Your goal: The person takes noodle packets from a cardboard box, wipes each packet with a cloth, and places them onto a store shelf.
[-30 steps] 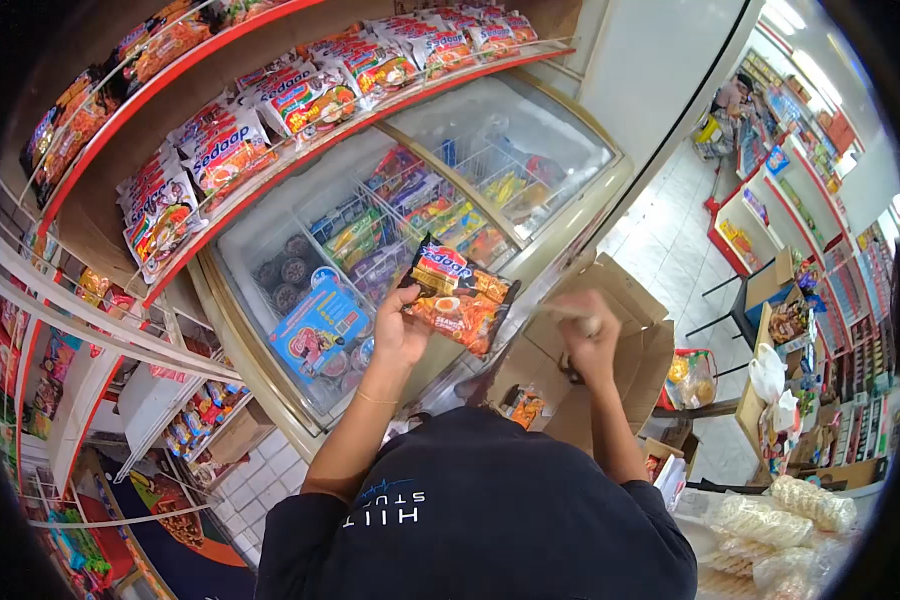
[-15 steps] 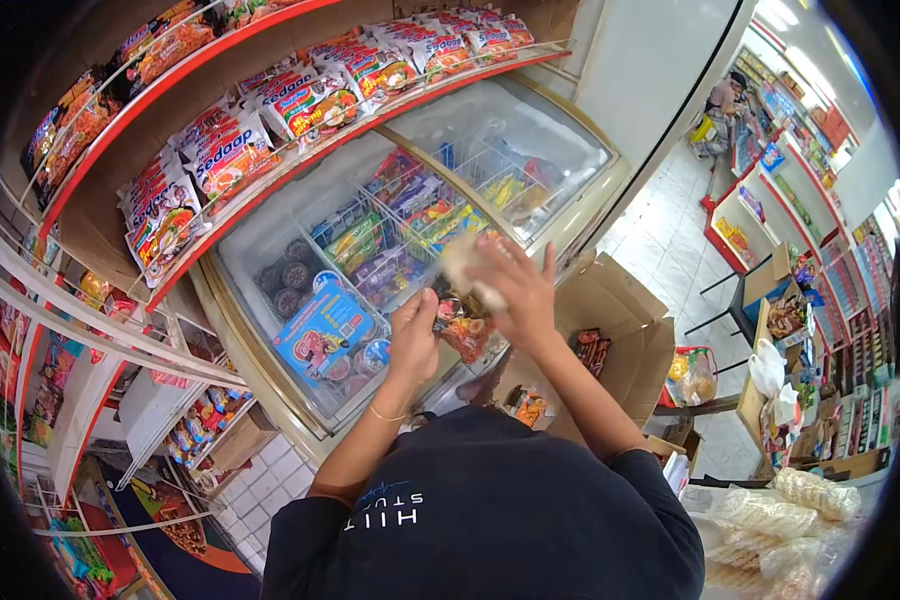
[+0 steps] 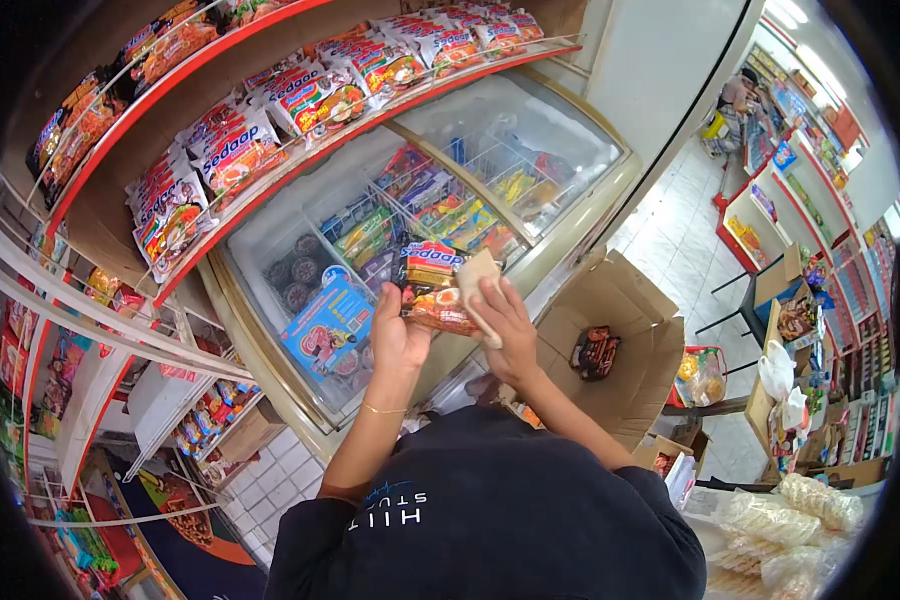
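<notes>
My left hand (image 3: 400,335) grips a dark Sedaap instant noodle packet (image 3: 434,268) by its left side, thumb along the edge. The packet's printed front faces up, over the glass of the chest freezer (image 3: 555,270). In my right hand (image 3: 507,328) is a pale cloth (image 3: 479,270), pressed against the packet's right side. Part of the packet is hidden under the cloth and fingers. Below my right forearm, an open cardboard box (image 3: 642,390) holds a few dark noodle packets (image 3: 596,352).
A red-edged shelf (image 3: 300,158) with rows of white noodle packets (image 3: 232,145) curves above the freezer. Ice creams in wire baskets show through the glass. A black chair (image 3: 745,312) stands right, bagged crackers (image 3: 785,525) lie lower right, and a person (image 3: 738,100) is far back.
The packet has come up flatter, its front now facing me. My right hand has moved down slightly with the cloth, which is less blurred. My left hand has shifted slightly left.
</notes>
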Demonstrator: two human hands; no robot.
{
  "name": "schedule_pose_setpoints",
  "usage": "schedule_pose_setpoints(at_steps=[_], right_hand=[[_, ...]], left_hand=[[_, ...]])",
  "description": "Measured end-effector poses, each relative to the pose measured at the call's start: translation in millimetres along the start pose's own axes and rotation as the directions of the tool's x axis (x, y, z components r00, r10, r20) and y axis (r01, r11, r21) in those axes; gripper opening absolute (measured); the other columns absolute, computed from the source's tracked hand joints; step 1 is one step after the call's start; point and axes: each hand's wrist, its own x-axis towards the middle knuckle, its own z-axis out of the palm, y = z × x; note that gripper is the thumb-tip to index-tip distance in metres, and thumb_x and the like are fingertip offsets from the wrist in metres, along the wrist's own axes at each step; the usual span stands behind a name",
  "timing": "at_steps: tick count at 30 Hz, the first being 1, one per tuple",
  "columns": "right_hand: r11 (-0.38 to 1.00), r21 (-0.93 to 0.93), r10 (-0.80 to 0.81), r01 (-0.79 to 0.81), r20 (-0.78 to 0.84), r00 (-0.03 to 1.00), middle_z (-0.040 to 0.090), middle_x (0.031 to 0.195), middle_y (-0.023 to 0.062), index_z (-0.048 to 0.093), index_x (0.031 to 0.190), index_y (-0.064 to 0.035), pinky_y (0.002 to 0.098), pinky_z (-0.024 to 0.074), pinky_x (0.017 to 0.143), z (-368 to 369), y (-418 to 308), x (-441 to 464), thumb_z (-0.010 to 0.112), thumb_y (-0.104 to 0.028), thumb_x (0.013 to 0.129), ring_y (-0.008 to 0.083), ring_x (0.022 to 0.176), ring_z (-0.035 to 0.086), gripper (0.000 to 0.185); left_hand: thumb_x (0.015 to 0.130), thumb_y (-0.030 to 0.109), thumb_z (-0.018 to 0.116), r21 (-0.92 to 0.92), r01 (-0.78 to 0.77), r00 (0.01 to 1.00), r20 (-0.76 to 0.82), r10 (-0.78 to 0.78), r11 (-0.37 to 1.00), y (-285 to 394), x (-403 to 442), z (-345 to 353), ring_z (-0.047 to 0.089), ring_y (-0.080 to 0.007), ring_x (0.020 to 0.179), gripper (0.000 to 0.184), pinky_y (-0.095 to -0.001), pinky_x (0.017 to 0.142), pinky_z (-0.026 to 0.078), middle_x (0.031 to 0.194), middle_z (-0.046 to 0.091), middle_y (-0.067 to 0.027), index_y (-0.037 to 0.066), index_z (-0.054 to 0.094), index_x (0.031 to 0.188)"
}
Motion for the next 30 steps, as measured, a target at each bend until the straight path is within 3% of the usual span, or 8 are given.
schedule_pose_setpoints(at_steps=[4,6,9,13,17,22,27,30], right_hand=[[0.781,0.584,0.322,-0.222,-0.071,0.944,0.047,0.123,0.0134,0.05,0.114,-0.0015,0.0395,0.0324,0.097,15,17,-25,0.054,-0.02,0.085,0.0288,0.116,0.042,0.035],[0.122,0.946,0.85,-0.3,0.057,0.524,0.049,0.118,0.0125,0.043,0.118,-0.0009,0.0403,0.0352,0.095,15,20,-28,0.046,-0.03,0.09,0.026,0.112,0.045,0.04],[-0.247,0.956,0.875,-0.16,0.291,0.386,0.05,0.115,0.011,0.038,0.12,-0.0041,0.0411,0.0371,0.094,15,37,-32,0.041,-0.037,0.09,0.0261,0.108,0.047,0.045],[-0.366,0.926,0.829,-0.099,0.372,0.417,0.046,0.122,0.0112,0.037,0.123,-0.0054,0.0427,0.0338,0.096,9,35,-37,0.041,-0.05,0.086,0.0278,0.112,0.044,0.058],[-0.468,0.861,0.545,-0.199,0.458,0.702,0.044,0.124,0.0115,0.037,0.124,-0.0053,0.041,0.0377,0.093,-3,12,-28,0.049,-0.05,0.082,0.0257,0.11,0.046,0.062],[0.009,0.952,0.743,-0.306,0.199,0.639,0.056,0.107,0.0084,0.044,0.116,0.0007,0.0303,0.042,0.086,-14,-15,-10,0.062,-0.01,0.078,0.0147,0.097,0.054,0.043],[0.522,0.777,0.608,-0.351,-0.05,0.792,0.054,0.109,0.0105,0.045,0.118,0.0009,0.03,0.0407,0.084,-7,-13,-16,0.069,-0.01,0.072,0.0188,0.096,0.053,0.053],[0.923,0.344,0.195,-0.173,-0.031,0.98,0.051,0.114,0.0127,0.049,0.121,-0.0118,0.0375,0.0378,0.082,-14,-24,-12,0.069,-0.031,0.067,0.0314,0.094,0.05,0.061]], left_hand=[[0.091,0.021,0.043,0.086,-0.043,0.998,-0.031,0.046,0.995,-5,-2,5,0.056,-0.0228,0.092,0.022,-0.041,0.082,0.047,0.102,0.056,-0.0087,0.003,0.048,0.103],[0.091,0.021,0.043,0.095,-0.016,1.0,-0.02,0.018,0.995,-5,-2,6,0.056,-0.0224,0.092,0.021,-0.0405,0.082,0.047,0.1,0.056,-0.0082,0.003,0.049,0.102],[0.09,0.02,0.045,0.103,0.044,0.999,-0.002,-0.044,0.994,-10,-1,-1,0.057,-0.0215,0.091,0.02,-0.0395,0.082,0.047,0.099,0.057,-0.0074,0.004,0.05,0.1],[0.089,0.02,0.046,0.135,0.09,0.996,-0.02,-0.088,0.987,-14,1,-1,0.057,-0.0219,0.092,0.02,-0.0402,0.083,0.046,0.1,0.058,-0.0082,0.004,0.051,0.101],[0.088,0.023,0.049,0.182,0.176,0.982,0.03,-0.184,0.967,-15,-2,4,0.057,-0.0231,0.093,0.024,-0.0417,0.083,0.046,0.102,0.058,-0.0096,0.004,0.052,0.102],[0.083,0.039,0.053,0.34,0.141,0.987,-0.12,-0.106,0.93,-18,1,5,0.053,-0.0248,0.096,0.046,-0.0477,0.083,0.043,0.103,0.053,-0.0095,0.005,0.045,0.113],[0.076,0.056,0.055,0.432,0.228,0.973,-0.069,-0.22,0.873,-28,-34,33,0.046,-0.0279,0.097,0.073,-0.0512,0.072,0.043,0.121,0.032,-0.0131,0.012,0.026,0.126],[0.078,0.056,0.051,0.421,0.196,0.979,-0.033,-0.202,0.886,-37,-27,20,0.052,-0.0219,0.091,0.057,-0.0396,0.07,0.047,0.104,0.048,-0.009,0.011,0.042,0.113]])
